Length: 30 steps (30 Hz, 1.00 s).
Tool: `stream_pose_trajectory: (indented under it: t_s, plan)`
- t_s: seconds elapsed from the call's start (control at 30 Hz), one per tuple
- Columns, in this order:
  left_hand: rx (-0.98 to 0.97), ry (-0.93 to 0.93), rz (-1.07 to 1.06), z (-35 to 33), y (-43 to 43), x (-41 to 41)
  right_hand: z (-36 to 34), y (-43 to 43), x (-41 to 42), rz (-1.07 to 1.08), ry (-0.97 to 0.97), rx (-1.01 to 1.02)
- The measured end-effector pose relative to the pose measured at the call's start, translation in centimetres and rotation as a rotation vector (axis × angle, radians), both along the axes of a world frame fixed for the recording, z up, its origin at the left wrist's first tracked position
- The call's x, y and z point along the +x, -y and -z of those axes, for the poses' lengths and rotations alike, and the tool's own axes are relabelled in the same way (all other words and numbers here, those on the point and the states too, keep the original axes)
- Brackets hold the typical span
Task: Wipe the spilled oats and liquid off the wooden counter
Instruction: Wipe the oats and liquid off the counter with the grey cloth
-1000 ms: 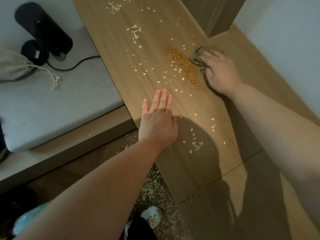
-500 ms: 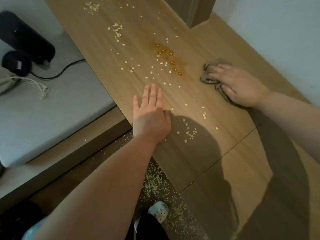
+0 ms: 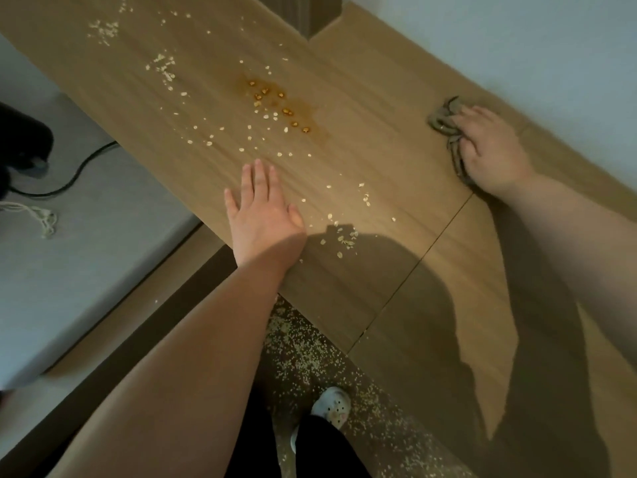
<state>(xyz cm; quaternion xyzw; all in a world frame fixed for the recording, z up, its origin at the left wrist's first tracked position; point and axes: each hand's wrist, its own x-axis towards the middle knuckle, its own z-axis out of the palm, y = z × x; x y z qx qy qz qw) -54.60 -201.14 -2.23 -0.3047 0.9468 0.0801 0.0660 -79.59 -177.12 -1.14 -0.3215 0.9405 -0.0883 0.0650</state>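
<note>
At frame right, the right hand [image 3: 489, 150] grips a soft, limp rag [image 3: 443, 122], likely best bunched under the palm; the left hand [image 3: 263, 212] lies flat mid-frame.

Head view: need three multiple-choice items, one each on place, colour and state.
1. Where is the cloth relative to the liquid spill?
A. Lying on it
B. Apart from it, off to its right, under the right hand
C. On the floor

2. What colour is the liquid spill?
A. Blue
B. White
C. Amber-brown

3. How is the left hand?
A. Flat on the wooden counter, fingers straight, holding nothing
B. Pinching the cloth
C. Raised in a fist

Answers:
1 B: bare wood lies between the cloth and the spill.
2 C: the wet patch reads amber-brown against the lighter wood.
3 A: the palm lies on the wood near the counter's edge, with nothing in it.
</note>
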Motion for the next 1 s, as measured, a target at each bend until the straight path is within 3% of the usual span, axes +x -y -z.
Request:
stream_pose_trajectory:
  t_s: [0.1,0.2,0.3,0.33,0.47,0.53,0.6,0.67,0.73,0.77,0.9,1.0]
  plan:
    - [0.012,-0.021,0.0,-0.1,0.0,0.0,0.2,1.3,5.6,0.17,-0.07,-0.001]
    - [0.015,-0.027,0.001,-0.2,-0.1,0.1,0.1,2.4,12.4,-0.047,-0.026,0.06]
    - [0.021,-0.031,0.0,-0.1,-0.1,0.1,-0.2,0.5,12.6,-0.275,0.019,0.083]
    - [0.021,-0.034,0.0,0.0,-0.1,0.1,-0.2,-0.2,11.1,-0.227,0.003,0.046]
    - [0.011,-0.019,-0.002,0.0,0.0,0.0,0.5,0.1,5.8,0.302,-0.056,-0.039]
    - [0.006,-0.001,0.002,-0.1,-0.1,-0.1,0.4,2.4,7.2,0.353,-0.079,-0.006]
    - [0.004,0.018,0.01,-0.2,-0.1,-0.1,0.3,4.7,10.8,0.189,-0.059,0.021]
    - [0.016,0.047,0.012,-0.4,0.0,-0.2,0.1,5.6,14.2,-0.106,-0.024,0.079]
    - [0.028,0.074,0.016,-0.5,0.1,-0.3,-0.2,4.8,13.7,-0.31,0.007,0.126]
    - [0.033,0.083,0.024,-0.4,0.2,-0.3,-0.2,4.4,12.4,-0.284,-0.011,0.094]
    - [0.074,0.067,0.058,-0.5,0.5,0.1,0.5,4.2,9.1,0.284,-0.051,-0.051]
    - [0.132,0.028,0.124,-1.1,1.2,0.6,0.4,6.1,11.1,0.307,-0.065,-0.017]
